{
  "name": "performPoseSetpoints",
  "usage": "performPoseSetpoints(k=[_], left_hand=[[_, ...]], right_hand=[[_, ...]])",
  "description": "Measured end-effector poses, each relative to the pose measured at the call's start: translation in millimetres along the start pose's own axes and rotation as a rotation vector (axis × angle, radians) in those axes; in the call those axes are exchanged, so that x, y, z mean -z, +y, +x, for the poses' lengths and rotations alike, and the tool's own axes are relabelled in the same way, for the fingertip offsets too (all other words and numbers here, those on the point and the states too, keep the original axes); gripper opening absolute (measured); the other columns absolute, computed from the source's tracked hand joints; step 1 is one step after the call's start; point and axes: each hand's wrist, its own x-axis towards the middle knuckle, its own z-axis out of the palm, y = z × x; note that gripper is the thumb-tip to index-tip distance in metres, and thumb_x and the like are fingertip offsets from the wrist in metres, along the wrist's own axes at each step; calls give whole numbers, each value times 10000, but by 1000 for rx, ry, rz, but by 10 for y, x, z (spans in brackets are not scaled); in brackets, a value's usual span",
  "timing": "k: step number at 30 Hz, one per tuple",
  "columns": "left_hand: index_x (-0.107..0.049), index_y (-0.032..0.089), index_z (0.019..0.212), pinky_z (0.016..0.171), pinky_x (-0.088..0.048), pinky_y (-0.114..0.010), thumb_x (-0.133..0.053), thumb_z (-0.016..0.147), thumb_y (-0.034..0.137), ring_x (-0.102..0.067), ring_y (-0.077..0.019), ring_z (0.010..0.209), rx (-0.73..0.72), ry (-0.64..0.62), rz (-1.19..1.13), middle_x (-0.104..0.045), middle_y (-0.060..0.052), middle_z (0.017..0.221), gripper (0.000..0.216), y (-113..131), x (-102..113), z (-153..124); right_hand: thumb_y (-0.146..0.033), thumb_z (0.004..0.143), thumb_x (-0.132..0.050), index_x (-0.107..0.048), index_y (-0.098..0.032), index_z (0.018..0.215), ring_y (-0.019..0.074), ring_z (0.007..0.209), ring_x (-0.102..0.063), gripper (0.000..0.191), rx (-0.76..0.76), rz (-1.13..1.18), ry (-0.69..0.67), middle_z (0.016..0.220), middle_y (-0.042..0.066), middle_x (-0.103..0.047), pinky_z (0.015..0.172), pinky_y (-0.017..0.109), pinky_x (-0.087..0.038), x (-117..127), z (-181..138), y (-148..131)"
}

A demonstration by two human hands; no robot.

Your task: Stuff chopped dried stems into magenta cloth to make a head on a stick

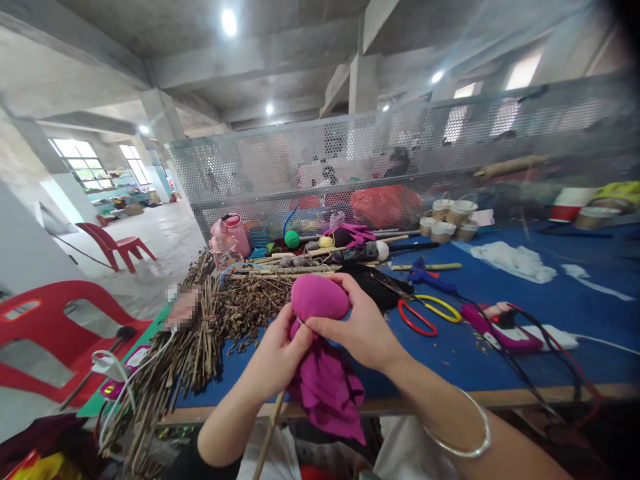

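Observation:
A magenta cloth [326,385] is wrapped over a round ball [320,298], with the loose cloth hanging down toward my lap. My left hand [277,357] is closed around the gathered cloth just under the ball. My right hand [361,323] curls over the ball's right side, its thumb pinching the cloth at the neck. A thin wooden stick [267,437] runs down from under my left hand. A silver bangle [463,427] sits on my right wrist.
On the blue table [500,347] lie red and yellow scissors [425,313], a glue gun [493,327] with cables, white cloth [513,260], a heap of dry twigs [200,333], sticks and paper cups [450,220]. A mesh fence [400,153] stands behind. Red plastic chairs [50,340] stand at left.

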Motion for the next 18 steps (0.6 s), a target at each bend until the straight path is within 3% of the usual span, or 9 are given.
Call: performPoseSetpoints(k=[4, 8, 11, 13, 15, 18], left_hand=[[-489, 179, 1178, 812, -479, -292, -673, 748, 235, -579, -175, 896, 12, -83, -12, -617, -47, 1017, 471, 25, -203, 140], [-501, 169, 1111, 669, -456, -207, -547, 753, 113, -524, -100, 710, 21, -39, 24, -589, -1, 871, 365, 10, -170, 198], [-502, 178, 1122, 709, -456, -213, -543, 706, 95, -541, -110, 742, 65, -26, -26, -596, 4, 873, 426, 27, -64, 201], [-520, 175, 1112, 776, -455, -232, -596, 707, 145, -564, -130, 812, 70, -8, -56, -611, -7, 905, 413, 35, -4, 190], [-543, 167, 1087, 805, -447, -237, -661, 717, 229, -566, -138, 838, 56, 22, -40, -618, -18, 935, 393, 24, 34, 184], [-558, 164, 1059, 700, -444, -209, -704, 699, 259, -543, -102, 712, 89, 46, -51, -608, 4, 844, 400, -28, 62, 200]], right_hand=[[-422, 555, -801, -481, -210, 1085, 183, 823, -578, 654, -7, 157, 43, 1007, 46, -606, 727, 300, -485, -41, 93, 59], [-682, 575, -694, -486, -209, 1134, 187, 819, -576, 761, 21, 502, -298, 974, 64, -612, 716, 303, -474, -42, 174, 348], [-678, 593, -685, -577, -172, 956, 143, 661, -515, 632, -64, 429, -544, 761, 17, -585, 599, 264, -422, -13, 183, 500], [-620, 644, -685, -592, -161, 831, 112, 605, -449, 504, -114, 304, -548, 676, -14, -534, 572, 243, -374, 27, 158, 519], [-592, 733, -611, -559, -165, 682, 98, 574, -384, 434, -108, 214, -459, 605, -32, -464, 558, 237, -335, 70, 112, 491], [-544, 812, -506, -388, -190, 517, 89, 517, -268, 475, -80, 168, -322, 516, -54, -301, 500, 242, -254, 103, 21, 429]])
